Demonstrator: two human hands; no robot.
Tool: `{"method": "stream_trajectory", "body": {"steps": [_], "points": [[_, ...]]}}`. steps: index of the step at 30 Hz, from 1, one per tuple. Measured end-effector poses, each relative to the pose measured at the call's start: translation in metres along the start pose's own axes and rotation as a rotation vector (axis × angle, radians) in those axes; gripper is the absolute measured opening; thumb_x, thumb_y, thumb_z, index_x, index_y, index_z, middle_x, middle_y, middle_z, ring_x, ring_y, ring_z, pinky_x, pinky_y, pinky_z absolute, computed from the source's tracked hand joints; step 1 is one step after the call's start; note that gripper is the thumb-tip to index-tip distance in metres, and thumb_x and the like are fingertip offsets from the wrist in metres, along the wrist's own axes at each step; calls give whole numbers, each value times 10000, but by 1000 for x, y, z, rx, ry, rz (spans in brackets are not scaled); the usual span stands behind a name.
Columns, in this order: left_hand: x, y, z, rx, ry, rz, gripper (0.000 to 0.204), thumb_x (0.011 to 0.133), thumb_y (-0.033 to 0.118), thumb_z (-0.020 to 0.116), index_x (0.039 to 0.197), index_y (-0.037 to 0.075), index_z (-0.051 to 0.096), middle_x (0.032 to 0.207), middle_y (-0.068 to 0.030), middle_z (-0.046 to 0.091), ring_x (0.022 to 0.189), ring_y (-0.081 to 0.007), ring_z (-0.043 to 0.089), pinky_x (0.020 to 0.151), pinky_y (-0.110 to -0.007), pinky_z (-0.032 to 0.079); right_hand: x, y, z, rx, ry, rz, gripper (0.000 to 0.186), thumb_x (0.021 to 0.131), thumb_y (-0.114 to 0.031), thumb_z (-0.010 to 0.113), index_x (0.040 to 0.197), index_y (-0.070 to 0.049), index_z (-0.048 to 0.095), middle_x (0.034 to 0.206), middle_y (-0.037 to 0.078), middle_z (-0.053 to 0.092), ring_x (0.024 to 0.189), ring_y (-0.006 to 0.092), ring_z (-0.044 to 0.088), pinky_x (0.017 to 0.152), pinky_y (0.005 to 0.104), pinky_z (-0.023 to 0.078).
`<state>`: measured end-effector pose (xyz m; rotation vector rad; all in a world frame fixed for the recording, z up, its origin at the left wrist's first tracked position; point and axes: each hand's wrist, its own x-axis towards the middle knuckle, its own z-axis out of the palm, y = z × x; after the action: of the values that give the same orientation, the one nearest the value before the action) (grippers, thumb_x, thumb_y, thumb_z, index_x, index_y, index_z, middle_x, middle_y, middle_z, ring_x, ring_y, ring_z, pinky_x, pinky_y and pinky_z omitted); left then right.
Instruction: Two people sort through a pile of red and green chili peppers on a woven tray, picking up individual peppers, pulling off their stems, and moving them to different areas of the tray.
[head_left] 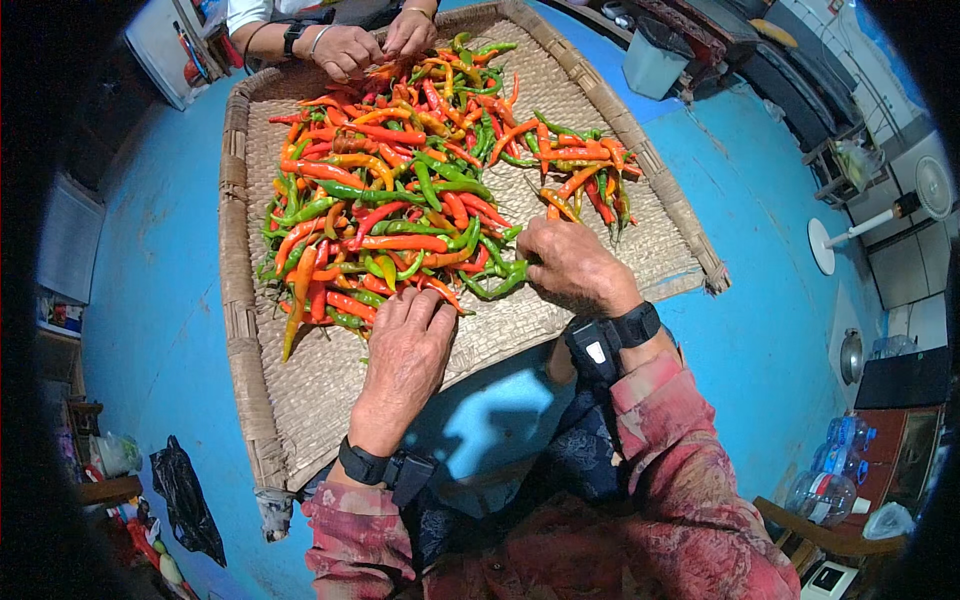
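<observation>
A blue painted floor (pixel 770 250) with a worn, scuffed surface surrounds the broad woven tray with a bound rim (pixel 234 200). Beyond the far right corner stands a pale blue bin with a dark liner (pixel 655 65), near long dark furniture (pixel 785 95) along a pale wall (pixel 870 80). Well out from the right edge stands a white pedestal fan (pixel 868 226). Past the near right corner, clear plastic bottles (pixel 845 450) sit beside a reddish-brown cabinet (pixel 885 440). A crumpled black plastic bag (pixel 188 500) lies left of the near left corner; a whitish cabinet (pixel 70 240) stands beyond the left edge. Bright light patches the floor below the near edge.
</observation>
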<state>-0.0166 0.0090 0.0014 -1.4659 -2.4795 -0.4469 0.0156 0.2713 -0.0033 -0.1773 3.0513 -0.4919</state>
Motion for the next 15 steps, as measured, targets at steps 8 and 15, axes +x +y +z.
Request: {"method": "stream_trajectory", "body": {"steps": [8, 15], "points": [[0, -1, -1, 12, 38, 8, 227, 803, 104, 666, 1012, 25, 625, 1078, -111, 575, 1018, -282, 554, 848, -399, 444, -6, 4, -23, -64, 535, 109, 156, 792, -25, 576, 946, -43, 596, 941, 160, 584, 917, 369, 581, 766, 478, 486], [2, 0, 0, 17, 35, 13, 241, 793, 103, 672, 1016, 25, 624, 1076, -111, 573, 1013, -283, 552, 846, -397, 443, -11, 44, -21, 20, 905, 271, 309, 793, 35, 596, 1085, -63, 567, 994, 173, 586, 961, 373, 595, 800, 453, 500]]}}
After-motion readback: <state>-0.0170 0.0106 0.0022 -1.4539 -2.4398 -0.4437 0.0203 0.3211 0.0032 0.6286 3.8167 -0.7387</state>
